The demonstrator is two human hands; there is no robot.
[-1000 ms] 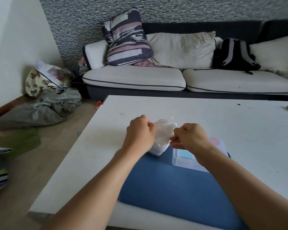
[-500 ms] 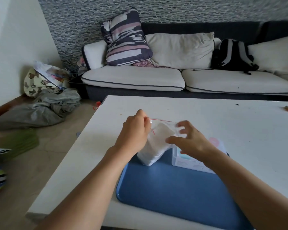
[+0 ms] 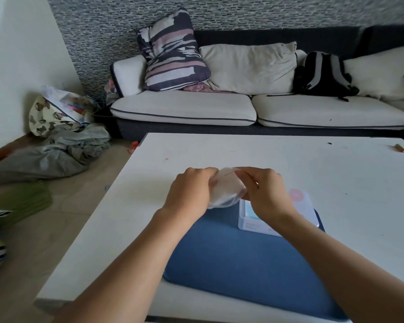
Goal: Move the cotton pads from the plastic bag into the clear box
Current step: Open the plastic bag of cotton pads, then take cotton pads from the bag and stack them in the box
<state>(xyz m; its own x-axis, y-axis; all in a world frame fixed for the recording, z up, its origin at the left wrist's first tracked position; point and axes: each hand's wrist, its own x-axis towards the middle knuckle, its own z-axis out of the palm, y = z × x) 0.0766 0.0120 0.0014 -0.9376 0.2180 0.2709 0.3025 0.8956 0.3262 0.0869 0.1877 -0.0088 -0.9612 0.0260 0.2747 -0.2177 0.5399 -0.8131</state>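
Note:
A clear plastic bag (image 3: 226,190) stuffed with white cotton pads, with a thin red strip at its mouth, is held above the far edge of a blue mat (image 3: 243,259). My left hand (image 3: 191,192) grips the bag's left side. At the bag's right top edge, my right hand (image 3: 266,194) pinches the plastic with curled fingers. The clear box (image 3: 303,210), with a pink sticker on its far part, stands on the mat just right of the bag, partly hidden by my right hand and wrist.
The mat lies on a white table (image 3: 336,173), whose left edge drops to the floor. A small brown object (image 3: 400,148) lies near the far right corner. Beyond stands a sofa (image 3: 184,108) with cushions and a black backpack (image 3: 322,75). Clothes and bags lie on the floor at left.
My right hand has closed from spread fingers to a pinch on the bag's top. The bag has tipped over and bunched up between both hands.

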